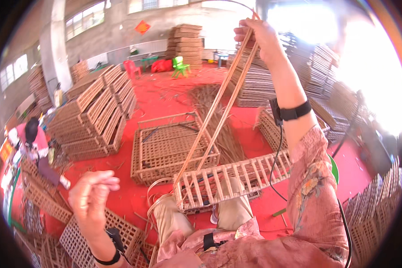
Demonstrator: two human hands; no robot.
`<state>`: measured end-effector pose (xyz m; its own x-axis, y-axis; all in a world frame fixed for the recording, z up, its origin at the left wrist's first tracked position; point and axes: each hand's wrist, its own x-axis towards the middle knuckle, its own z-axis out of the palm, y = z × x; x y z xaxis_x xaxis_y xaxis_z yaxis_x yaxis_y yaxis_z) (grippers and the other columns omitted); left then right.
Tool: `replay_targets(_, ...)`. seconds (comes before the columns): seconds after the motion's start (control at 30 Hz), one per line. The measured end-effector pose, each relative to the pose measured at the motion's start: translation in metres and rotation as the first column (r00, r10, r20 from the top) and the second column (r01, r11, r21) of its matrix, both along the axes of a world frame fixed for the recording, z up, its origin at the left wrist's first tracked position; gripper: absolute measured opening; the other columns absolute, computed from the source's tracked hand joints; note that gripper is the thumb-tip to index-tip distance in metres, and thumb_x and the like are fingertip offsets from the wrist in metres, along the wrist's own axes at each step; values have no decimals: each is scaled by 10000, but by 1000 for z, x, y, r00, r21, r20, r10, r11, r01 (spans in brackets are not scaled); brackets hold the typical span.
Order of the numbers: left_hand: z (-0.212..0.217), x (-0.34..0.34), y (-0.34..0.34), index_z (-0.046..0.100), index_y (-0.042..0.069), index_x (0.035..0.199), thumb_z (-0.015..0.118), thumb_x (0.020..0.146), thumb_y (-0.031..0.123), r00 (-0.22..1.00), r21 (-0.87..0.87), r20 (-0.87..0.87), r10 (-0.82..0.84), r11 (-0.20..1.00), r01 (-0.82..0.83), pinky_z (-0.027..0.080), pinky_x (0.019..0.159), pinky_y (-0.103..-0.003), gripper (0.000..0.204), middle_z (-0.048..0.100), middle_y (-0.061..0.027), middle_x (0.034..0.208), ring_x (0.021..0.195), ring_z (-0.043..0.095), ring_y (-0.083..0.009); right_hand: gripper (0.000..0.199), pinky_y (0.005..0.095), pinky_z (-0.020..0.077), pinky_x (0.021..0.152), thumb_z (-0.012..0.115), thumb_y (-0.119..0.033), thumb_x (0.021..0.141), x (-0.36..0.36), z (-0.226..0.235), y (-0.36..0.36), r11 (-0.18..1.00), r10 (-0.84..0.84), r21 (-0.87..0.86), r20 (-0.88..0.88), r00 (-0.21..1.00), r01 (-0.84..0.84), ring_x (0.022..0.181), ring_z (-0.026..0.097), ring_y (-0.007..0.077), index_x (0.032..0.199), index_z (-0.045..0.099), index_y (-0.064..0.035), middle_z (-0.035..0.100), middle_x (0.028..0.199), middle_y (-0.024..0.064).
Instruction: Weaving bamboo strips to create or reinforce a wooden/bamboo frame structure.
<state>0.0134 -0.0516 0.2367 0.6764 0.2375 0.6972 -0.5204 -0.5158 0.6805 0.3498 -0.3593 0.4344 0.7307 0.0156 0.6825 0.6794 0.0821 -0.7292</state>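
My right hand is raised high, its fingers closed around a long tan weaving strip. Two lengths of the strip run down from the hand to the left end of a slatted wicker frame, and more of it arcs away above the hand. The frame lies across my knees. My left hand hovers in the air left of my lap, fingers loosely bent and apart, with nothing visible in them. A loose loop of strip curls beside my left knee.
Ahead on the red floor lies a woven tray-like frame. Stacked wicker baskets stand to the left, with another person seated near them. More woven panels lie below my left hand. A cable runs along my right arm.
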Motion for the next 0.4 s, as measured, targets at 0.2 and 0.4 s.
replay_targets(0.2,-5,105,-67,634,-64,1178,589,991,116,882,-90,-243,-404,915,394,524,903,-295,264,703,-131,1074,1009,670,-171,252,357,625,670,467,-141,1027,51,11,-155,959,33,283,-62,998,-14,817,734,289,1125,555,73,719,949,237)
replay_targets(0.4,1,218,-151,556,-10,1325,598,1015,261,762,-62,-246,-599,795,604,429,1024,-300,414,627,-112,1274,1201,573,-160,260,363,655,676,384,-93,1053,62,-42,-233,798,222,593,-133,966,-102,948,716,373,1190,449,118,645,1161,295)
